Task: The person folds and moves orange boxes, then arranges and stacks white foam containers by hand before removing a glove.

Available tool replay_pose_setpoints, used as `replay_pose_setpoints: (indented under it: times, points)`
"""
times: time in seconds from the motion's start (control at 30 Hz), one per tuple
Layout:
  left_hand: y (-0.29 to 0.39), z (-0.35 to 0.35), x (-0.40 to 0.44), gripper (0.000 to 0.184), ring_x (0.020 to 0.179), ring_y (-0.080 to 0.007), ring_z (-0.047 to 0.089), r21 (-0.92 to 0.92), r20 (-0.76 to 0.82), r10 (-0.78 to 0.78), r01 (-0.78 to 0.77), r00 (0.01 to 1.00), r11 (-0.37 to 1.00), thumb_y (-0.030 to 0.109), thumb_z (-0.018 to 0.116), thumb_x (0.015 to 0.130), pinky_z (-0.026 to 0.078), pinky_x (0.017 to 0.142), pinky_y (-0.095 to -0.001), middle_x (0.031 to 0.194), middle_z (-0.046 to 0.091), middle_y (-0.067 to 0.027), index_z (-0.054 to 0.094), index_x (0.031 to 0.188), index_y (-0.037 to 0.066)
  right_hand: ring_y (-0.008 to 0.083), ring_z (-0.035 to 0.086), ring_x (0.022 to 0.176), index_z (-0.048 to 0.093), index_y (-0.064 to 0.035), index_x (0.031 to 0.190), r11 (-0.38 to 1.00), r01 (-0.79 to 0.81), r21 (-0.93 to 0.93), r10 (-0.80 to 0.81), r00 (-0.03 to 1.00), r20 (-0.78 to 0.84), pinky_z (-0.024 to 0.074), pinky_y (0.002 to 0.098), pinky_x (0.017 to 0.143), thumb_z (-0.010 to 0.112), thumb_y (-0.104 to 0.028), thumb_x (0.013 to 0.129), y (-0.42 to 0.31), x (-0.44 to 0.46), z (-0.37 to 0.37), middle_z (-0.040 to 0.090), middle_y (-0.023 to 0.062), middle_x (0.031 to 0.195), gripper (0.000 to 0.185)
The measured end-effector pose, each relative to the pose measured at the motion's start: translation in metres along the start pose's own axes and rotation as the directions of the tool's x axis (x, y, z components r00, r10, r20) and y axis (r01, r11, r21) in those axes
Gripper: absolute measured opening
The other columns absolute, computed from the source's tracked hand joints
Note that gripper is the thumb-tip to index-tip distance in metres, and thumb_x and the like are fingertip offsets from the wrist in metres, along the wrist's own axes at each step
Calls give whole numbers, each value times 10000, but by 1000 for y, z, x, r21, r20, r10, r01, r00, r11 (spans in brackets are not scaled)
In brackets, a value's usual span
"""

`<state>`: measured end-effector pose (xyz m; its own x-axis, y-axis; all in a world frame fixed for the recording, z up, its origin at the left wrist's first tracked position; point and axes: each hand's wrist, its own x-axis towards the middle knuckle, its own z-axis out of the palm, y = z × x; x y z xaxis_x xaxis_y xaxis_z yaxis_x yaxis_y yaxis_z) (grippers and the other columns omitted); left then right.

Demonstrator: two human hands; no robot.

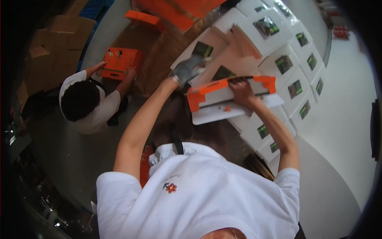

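My right hand (241, 91) is closed over the upper edge of an orange-and-white cardboard box (215, 97), which is tilted in front of my chest. Its white flap (219, 114) sticks out towards me. My left hand (188, 70), in a grey glove, is up and to the left of this box. The glove is smeared by motion, but its fingers look spread, with nothing seen between them. Close beside it lies a white box with a dark green picture label (203, 49).
Stacked white boxes with picture labels (284, 63) spread to the right. At left, another person (81, 99) holds an orange box (119, 63). Brown cartons (59, 36) stand at far left. A large orange surface (179, 12) is at the top. A white wall (342, 99) is at right.
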<state>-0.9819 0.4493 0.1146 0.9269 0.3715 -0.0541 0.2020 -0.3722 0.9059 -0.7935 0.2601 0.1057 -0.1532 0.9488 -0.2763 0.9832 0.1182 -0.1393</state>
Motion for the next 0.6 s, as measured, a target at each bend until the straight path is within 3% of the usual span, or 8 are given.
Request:
replay_pose_setpoints:
  times: [0.07,0.17,0.27,0.37,0.47,0.53,0.57,0.6]
  points:
    - [-9,-24,-47,744,1074,-271,377,204,128,-228,199,965,958,366,619,623,292,903,-305,1158,387,-152,275,1237,127,278,441,992,447,-69,1064,998,-38,59,43,994,-96,316,388,870,558,-105,464,-1,-5,-15,487,159,999,611]
    - [-35,-24,-102,938,1188,-274,213,402,241,-47,-55,969,914,359,673,559,192,969,-298,1278,224,-161,136,1272,72,324,504,817,418,-69,1047,946,-224,233,242,969,-51,405,383,720,595,-97,487,-23,-23,-73,513,177,855,588]
    - [8,-45,-105,992,1224,-242,115,309,153,-303,246,941,919,349,670,565,138,988,-294,1320,120,-151,61,1263,-7,335,522,738,377,-68,1059,859,-235,455,343,924,-170,423,394,656,678,-164,492,-31,-51,-104,512,180,829,649]
    - [-7,-66,-102,631,1166,-217,280,-233,-144,11,-44,990,971,203,537,725,248,941,-290,1270,268,-139,220,1239,21,220,533,817,412,-29,1030,454,-492,743,652,752,100,429,302,682,662,-257,602,-46,-74,-108,517,136,879,546]
    - [-9,-93,-98,469,1123,-175,323,755,-50,74,-10,996,656,108,426,778,291,914,-286,1271,268,-85,278,1217,37,216,532,813,411,-28,1031,323,-434,841,693,714,103,430,300,679,649,-254,613,-72,-87,-112,518,128,880,531]
    - [10,-108,-47,408,1063,-150,376,-210,-168,135,-170,976,963,163,391,819,329,874,-263,1214,340,-65,309,1203,52,211,532,810,411,-27,1032,182,-361,915,720,683,126,430,298,675,636,-251,623,-94,-94,-108,519,120,882,517]
    - [-82,-89,-11,256,993,-110,451,-697,-252,50,-217,966,683,120,391,820,376,831,-271,1068,495,-74,467,1053,45,209,532,808,411,-27,1033,112,-322,940,730,669,142,430,297,674,629,-250,628,-114,-85,-108,520,116,882,510]
    - [-71,-108,-2,256,993,-110,451,-694,-241,74,-225,968,684,120,391,820,376,831,-271,1068,495,-74,467,1053,45,207,532,807,411,-27,1033,42,-274,961,738,657,156,430,296,672,622,-248,634,-130,-78,-106,520,112,883,503]
